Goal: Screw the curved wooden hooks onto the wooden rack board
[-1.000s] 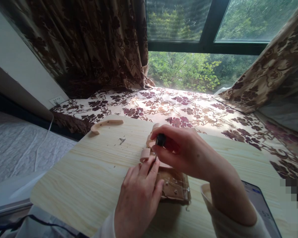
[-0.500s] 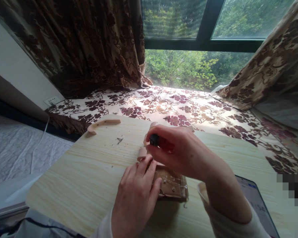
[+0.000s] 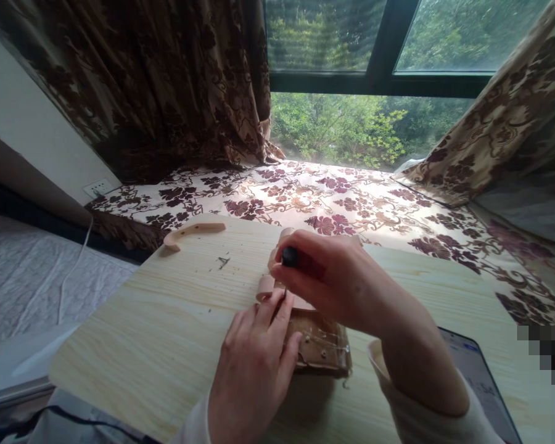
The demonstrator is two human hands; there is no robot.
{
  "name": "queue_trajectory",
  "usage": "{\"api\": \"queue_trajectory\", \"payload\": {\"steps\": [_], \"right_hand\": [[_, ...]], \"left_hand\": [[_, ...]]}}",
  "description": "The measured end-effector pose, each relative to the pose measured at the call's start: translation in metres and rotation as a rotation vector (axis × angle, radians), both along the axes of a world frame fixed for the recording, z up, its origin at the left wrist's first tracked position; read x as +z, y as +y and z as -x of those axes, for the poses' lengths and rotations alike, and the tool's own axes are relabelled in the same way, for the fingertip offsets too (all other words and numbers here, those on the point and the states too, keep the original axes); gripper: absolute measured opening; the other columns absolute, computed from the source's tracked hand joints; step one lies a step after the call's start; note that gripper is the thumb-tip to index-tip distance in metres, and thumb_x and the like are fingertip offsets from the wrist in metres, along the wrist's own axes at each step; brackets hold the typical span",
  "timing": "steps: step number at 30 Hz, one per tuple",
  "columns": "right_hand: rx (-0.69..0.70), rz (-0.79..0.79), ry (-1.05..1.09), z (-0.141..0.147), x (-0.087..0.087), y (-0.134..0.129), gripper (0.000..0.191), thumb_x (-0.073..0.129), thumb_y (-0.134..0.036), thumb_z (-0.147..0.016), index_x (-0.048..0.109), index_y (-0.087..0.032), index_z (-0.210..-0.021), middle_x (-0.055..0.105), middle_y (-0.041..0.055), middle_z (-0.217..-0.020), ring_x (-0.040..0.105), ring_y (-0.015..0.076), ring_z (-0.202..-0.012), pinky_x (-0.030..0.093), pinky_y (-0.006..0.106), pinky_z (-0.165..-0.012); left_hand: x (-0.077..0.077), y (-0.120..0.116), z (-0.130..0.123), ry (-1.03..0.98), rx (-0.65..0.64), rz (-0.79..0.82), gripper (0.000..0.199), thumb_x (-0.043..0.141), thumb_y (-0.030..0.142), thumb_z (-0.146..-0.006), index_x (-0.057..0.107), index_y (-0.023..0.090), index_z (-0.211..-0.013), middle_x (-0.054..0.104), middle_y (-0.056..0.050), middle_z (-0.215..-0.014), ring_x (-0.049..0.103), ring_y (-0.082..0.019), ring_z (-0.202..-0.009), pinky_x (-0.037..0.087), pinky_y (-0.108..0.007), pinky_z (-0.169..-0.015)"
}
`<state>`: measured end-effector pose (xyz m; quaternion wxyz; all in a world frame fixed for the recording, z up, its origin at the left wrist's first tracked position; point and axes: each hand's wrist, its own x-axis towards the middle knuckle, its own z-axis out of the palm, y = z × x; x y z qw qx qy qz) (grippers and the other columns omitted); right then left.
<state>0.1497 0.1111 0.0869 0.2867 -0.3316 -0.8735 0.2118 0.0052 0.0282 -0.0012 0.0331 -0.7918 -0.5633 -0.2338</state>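
In the head view my right hand is closed around a screwdriver with a black handle end and some red behind my fingers. Its thin shaft points down between the fingertips of my left hand. That hand lies stretched out, fingers slightly apart, on a pale wooden part and the brown block below it. The block has small holes and strands of clear film or glue. My fingers hide the screwdriver's tip and whatever it touches, and my right hand covers much of the pale part.
A curved wooden piece with holes lies at the table's far left edge. Several small screws and crumbs are scattered nearby. A phone is by my right forearm, partly covered. Behind the table is a flower-patterned window seat.
The screwdriver's end has shifted slightly to the right and up, and its shaft now shows above my left fingertips. My left hand has stayed in place.
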Motion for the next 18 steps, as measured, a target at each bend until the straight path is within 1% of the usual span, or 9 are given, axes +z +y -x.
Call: {"api": "queue_trajectory", "payload": {"steps": [2, 4, 8, 10, 13, 16, 18], "right_hand": [[-0.047, -0.014, 0.004, 0.0004, -0.0010, 0.0016, 0.018, 0.054, -0.036, -0.087, 0.059, -0.019, -0.085, 0.057, -0.0022, -0.065, 0.045, 0.0099, -0.058, 0.031, 0.025, -0.055], [-0.066, -0.021, 0.015, 0.0004, -0.0008, 0.0018, 0.018, 0.055, -0.037, -0.086, 0.059, -0.019, -0.084, 0.056, -0.0025, -0.065, 0.044, 0.0097, -0.057, 0.031, 0.024, -0.054], [0.022, 0.006, 0.031, 0.0001, 0.0018, -0.0013, 0.012, 0.057, -0.030, -0.084, 0.061, -0.021, -0.092, 0.058, -0.0031, -0.068, 0.046, 0.0091, -0.059, 0.032, 0.024, -0.055], [0.047, 0.011, 0.015, 0.0008, 0.0020, -0.0016, 0.012, 0.055, -0.029, -0.085, 0.061, -0.021, -0.090, 0.059, -0.0023, -0.069, 0.047, 0.0094, -0.060, 0.032, 0.024, -0.055], [-0.019, -0.012, 0.000, 0.0026, -0.0001, 0.0016, 0.019, 0.054, -0.037, -0.087, 0.060, -0.019, -0.084, 0.057, -0.0010, -0.067, 0.046, 0.0102, -0.059, 0.031, 0.025, -0.055], [-0.111, -0.052, -0.009, 0.0027, -0.0017, 0.0047, 0.021, 0.054, -0.039, -0.087, 0.057, -0.019, -0.082, 0.055, -0.0013, -0.065, 0.044, 0.0104, -0.058, 0.030, 0.025, -0.054], [-0.098, -0.043, -0.010, 0.0014, -0.0010, 0.0043, 0.018, 0.055, -0.037, -0.086, 0.058, -0.019, -0.085, 0.057, -0.0016, -0.067, 0.045, 0.0105, -0.059, 0.031, 0.025, -0.055]], "left_hand": [[-0.0016, 0.0006, 0.0008, -0.004, -0.008, -0.025, 0.038, 0.048, 0.019, -0.088, 0.047, 0.013, -0.125, 0.055, -0.014, -0.120, 0.054, -0.029, -0.101, 0.048, -0.047, -0.083], [-0.0019, 0.0006, 0.0011, -0.003, -0.007, -0.030, 0.038, 0.047, 0.019, -0.088, 0.047, 0.013, -0.125, 0.054, -0.013, -0.121, 0.053, -0.029, -0.103, 0.047, -0.047, -0.084], [0.0006, -0.0016, 0.0002, 0.006, 0.016, 0.021, 0.040, 0.046, 0.019, -0.088, 0.046, 0.013, -0.127, 0.053, -0.015, -0.123, 0.054, -0.029, -0.101, 0.048, -0.047, -0.083], [0.0010, -0.0026, 0.0002, 0.008, 0.021, 0.032, 0.040, 0.046, 0.019, -0.088, 0.045, 0.013, -0.128, 0.053, -0.015, -0.123, 0.055, -0.028, -0.101, 0.048, -0.046, -0.083], [-0.0008, -0.0018, 0.0012, 0.011, 0.007, -0.002, 0.039, 0.046, 0.020, -0.088, 0.046, 0.014, -0.127, 0.054, -0.014, -0.122, 0.055, -0.028, -0.101, 0.048, -0.046, -0.083], [-0.0024, 0.0005, 0.0018, 0.011, -0.011, -0.028, 0.038, 0.046, 0.020, -0.088, 0.046, 0.014, -0.126, 0.053, -0.013, -0.125, 0.053, -0.029, -0.105, 0.047, -0.046, -0.086], [-0.0023, 0.0015, 0.0015, 0.008, -0.007, -0.029, 0.038, 0.047, 0.020, -0.088, 0.047, 0.014, -0.125, 0.053, -0.014, -0.124, 0.054, -0.029, -0.104, 0.047, -0.046, -0.085]]}}
